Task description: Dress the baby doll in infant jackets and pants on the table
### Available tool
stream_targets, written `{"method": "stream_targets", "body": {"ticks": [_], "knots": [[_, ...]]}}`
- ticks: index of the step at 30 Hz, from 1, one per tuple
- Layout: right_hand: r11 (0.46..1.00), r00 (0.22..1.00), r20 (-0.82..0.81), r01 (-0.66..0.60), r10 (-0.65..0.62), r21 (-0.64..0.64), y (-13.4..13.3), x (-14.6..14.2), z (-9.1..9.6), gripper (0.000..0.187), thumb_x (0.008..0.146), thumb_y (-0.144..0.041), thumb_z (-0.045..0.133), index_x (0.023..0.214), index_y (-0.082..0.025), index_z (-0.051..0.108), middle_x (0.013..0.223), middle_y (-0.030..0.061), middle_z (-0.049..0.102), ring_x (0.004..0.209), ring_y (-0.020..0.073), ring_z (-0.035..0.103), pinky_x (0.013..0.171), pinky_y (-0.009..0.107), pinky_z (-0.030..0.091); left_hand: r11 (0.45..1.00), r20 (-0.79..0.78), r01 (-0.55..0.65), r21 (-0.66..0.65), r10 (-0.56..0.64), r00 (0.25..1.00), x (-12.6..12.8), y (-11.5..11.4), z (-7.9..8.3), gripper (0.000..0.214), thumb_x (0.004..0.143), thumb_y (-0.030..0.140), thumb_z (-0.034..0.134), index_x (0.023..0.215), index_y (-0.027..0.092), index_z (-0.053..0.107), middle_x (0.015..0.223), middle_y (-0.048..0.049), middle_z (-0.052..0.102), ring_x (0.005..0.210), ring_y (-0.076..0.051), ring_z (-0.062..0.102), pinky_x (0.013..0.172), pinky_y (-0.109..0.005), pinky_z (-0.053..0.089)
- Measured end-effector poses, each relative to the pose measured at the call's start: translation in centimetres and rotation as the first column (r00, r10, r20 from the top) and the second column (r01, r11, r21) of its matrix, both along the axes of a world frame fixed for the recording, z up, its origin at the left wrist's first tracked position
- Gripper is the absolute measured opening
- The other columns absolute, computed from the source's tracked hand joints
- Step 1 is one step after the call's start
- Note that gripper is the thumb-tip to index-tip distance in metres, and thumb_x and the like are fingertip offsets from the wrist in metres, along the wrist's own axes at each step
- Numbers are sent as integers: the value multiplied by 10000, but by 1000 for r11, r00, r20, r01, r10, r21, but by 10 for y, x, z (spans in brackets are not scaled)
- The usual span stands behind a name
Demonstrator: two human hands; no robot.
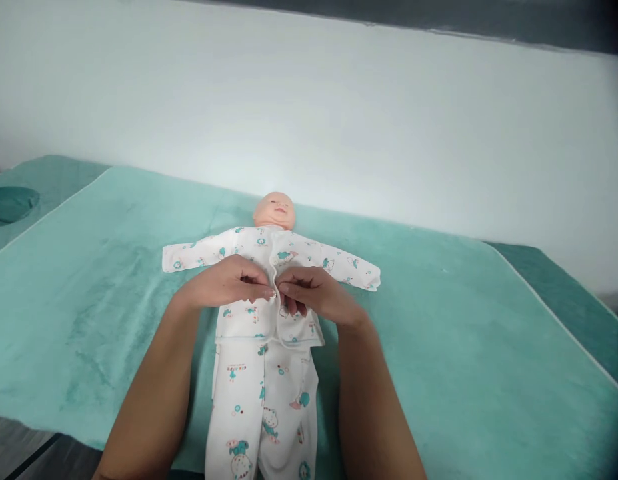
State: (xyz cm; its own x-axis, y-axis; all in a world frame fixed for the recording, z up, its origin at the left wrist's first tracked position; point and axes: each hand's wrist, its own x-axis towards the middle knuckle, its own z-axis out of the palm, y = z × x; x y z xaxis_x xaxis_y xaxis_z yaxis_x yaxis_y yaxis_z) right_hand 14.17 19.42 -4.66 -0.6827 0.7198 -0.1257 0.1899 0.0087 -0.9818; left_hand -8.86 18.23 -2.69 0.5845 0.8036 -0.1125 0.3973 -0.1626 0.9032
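A baby doll (275, 209) lies face up, dressed in a white printed jacket (246, 321) and matching trousers (289, 393). The jacket's sleeves stretch out to both sides. At the middle of the chest, my left hand (233, 281) pinches one front edge of the jacket between thumb and finger. Right beside it, my right hand (316, 291) pinches the other front edge, fingers curled. The two sets of fingertips are almost touching at the front opening. Whatever fastener lies between them is too small to make out. Below the hands, the jacket's hem overlaps the trousers' waist.
A green plush cloth (453, 347) covers the table under the doll. Behind it rises a white wall (309, 107). A round green thing (11, 203) is at the far left. Dark floor (19, 443) shows past the table's front left edge.
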Motion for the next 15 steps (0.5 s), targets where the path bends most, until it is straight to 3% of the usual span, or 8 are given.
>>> {"method": "stream_targets", "body": {"ticks": [7,15], "knots": [[999,998,44,49,-49,0,-5,-4,7,181,790,-330,751,857,-200,644,716,-41,541,590,80,458,510,225,356,1000,-35,-22,20,23,999,1,0,0,356,881,484,614,713,183,701,663,-6,610,621,-119,522,545,-224,371],[998,996,67,58,-60,33,-6,-7,7,170,788,-307,738,819,-195,613,689,-46,503,608,82,423,529,228,325,987,-195,-57,153,87,977,8,-8,-1,293,859,405,621,668,183,622,665,13,542,603,-109,431,518,-249,293]]}}
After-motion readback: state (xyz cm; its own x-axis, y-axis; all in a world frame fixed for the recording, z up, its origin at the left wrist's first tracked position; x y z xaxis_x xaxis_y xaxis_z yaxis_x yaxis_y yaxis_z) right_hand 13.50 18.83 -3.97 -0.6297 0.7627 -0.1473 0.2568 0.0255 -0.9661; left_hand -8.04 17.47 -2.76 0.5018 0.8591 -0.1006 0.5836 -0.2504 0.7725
